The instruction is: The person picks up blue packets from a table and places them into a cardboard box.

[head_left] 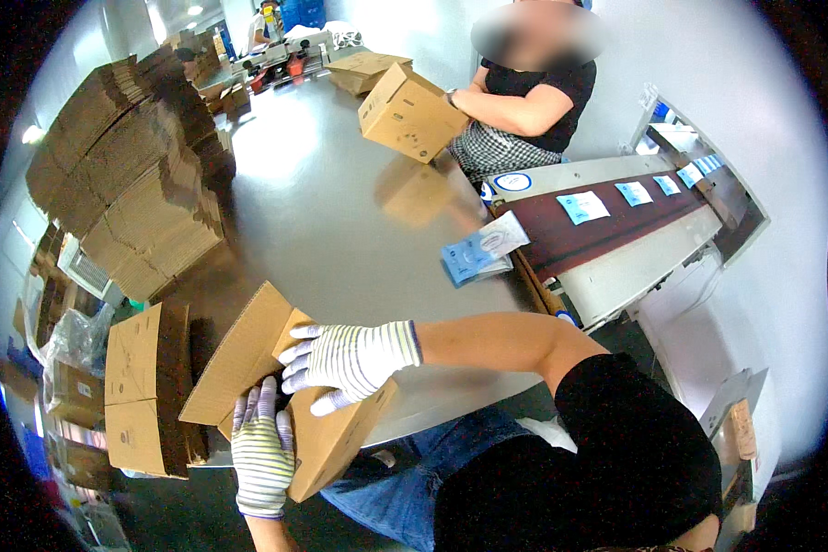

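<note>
Carton (331, 432) at near desk (359, 212) edge, half-folded. My right hand (345, 359) flat on top, fingers spread; left hand (262, 451) grips lower flap. Judged light, stiff, creasable; hold by edges.

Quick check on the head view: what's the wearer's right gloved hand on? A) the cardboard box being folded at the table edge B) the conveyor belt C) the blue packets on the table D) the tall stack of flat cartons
A: the right hand lies spread on top of the cardboard box at the table edge, with the left hand against its near side; the blue packets lie apart, farther up the table.
</note>
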Available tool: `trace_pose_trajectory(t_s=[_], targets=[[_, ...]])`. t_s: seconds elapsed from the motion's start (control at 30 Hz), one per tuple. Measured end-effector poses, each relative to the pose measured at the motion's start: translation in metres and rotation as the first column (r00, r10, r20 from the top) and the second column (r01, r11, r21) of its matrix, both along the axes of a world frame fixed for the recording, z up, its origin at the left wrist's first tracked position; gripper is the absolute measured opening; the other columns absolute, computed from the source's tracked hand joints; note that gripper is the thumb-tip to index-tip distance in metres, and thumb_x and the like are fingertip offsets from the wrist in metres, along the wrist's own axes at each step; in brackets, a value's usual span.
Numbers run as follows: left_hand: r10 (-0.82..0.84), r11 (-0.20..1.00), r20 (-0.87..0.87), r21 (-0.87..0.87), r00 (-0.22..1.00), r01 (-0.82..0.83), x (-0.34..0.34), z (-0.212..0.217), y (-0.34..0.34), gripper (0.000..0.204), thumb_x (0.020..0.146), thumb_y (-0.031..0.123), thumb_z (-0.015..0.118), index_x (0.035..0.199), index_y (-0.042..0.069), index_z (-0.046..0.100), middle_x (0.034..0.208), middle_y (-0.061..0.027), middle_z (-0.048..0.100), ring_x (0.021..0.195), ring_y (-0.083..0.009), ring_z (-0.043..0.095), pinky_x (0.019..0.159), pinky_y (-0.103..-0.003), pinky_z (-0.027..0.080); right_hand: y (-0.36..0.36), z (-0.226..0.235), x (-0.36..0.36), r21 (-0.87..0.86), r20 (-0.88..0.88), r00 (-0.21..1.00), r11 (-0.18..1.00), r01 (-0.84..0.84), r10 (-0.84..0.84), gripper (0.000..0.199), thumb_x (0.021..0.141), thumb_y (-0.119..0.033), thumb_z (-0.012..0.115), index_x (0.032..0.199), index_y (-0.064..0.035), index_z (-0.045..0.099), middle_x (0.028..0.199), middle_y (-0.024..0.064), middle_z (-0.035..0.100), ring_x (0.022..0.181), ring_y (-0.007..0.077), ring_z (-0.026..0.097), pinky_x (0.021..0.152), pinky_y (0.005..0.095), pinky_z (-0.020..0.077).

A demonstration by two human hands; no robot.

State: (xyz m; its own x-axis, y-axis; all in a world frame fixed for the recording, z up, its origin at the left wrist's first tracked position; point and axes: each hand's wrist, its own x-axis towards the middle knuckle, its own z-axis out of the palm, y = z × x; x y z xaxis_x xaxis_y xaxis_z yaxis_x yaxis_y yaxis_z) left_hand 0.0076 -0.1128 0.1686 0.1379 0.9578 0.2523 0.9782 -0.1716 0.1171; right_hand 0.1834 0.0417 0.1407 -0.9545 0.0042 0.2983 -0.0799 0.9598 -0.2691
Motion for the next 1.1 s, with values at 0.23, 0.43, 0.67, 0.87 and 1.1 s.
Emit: trace_pose_trajectory(t_s=[0.23,0.43,0.67,0.87,1.1], targets=[[0.018,0.99,0.226,-0.139,0.974,0.014,0.024,0.001,-0.025,0.046,0.089,0.017,0.051,0.129,-0.004,0.046,0.078,-0.0226,0.061,0.074,-0.0376,0.06,0.078,-0.045,0.047,0.001,0.007,0.01,-0.067,-0.219,0.971,0.991,-0.115,0.098,0.035,0.087,-0.032,0.058,0.11,-0.006,0.059,0.117,0.0147,0.058,0.12,0.0304,0.049,0.106,0.0453,0.034],[0.272,0.891,0.57,0.156,0.776,-0.427,-0.01,-0.034,-0.085,0.033,0.096,0.019,0.048,0.122,0.0,0.055,0.111,-0.0157,0.064,0.101,-0.0261,0.06,0.084,-0.038,0.05,0.003,0.031,0.049,-0.433,-0.426,0.819,0.881,0.188,-0.385,0.039,0.085,-0.02,0.065,0.118,-0.0048,0.053,0.124,0.0184,0.052,0.118,0.0346,0.049,0.1,0.0411,0.0408],[-0.247,0.677,0.903,0.42,0.352,-0.604,0.023,-0.08,-0.061,0.053,0.096,0.034,0.047,0.135,-0.001,0.034,0.133,-0.0188,0.046,0.11,-0.0279,0.056,0.091,-0.044,0.05,-0.025,0.08,0.047,-0.529,-0.309,0.792,0.787,0.316,-0.526,0.072,0.082,-0.043,0.067,0.127,0.0075,0.043,0.119,0.0283,0.054,0.11,0.0382,0.055,0.092,0.0402,0.0454],[0.074,0.934,0.915,0.076,0.397,-0.348,0.089,-0.21,-0.042,0.051,0.096,0.034,0.048,0.132,-0.001,0.04,0.13,-0.0124,0.051,0.113,-0.0249,0.052,0.099,-0.042,0.042,-0.044,0.088,0.026,0.046,-0.153,0.838,0.843,0.535,-0.524,0.068,0.079,-0.055,0.059,0.11,0.0054,0.054,0.085,0.0201,0.062,0.073,0.0324,0.065,0.063,0.042,0.0525],[0.151,0.938,0.849,-0.285,-0.507,-0.198,0.059,-0.277,-0.067,0.052,0.1,0.038,0.031,0.142,0.008,0.031,0.141,-0.0136,0.04,0.126,-0.0303,0.043,0.106,-0.043,0.036,-0.046,0.025,0.004,0.086,-0.029,0.931,0.927,0.366,-0.365,0.051,0.085,-0.048,0.053,0.102,0.0004,0.052,0.087,0.0169,0.06,0.078,0.0315,0.063,0.066,0.0425,0.0499]])
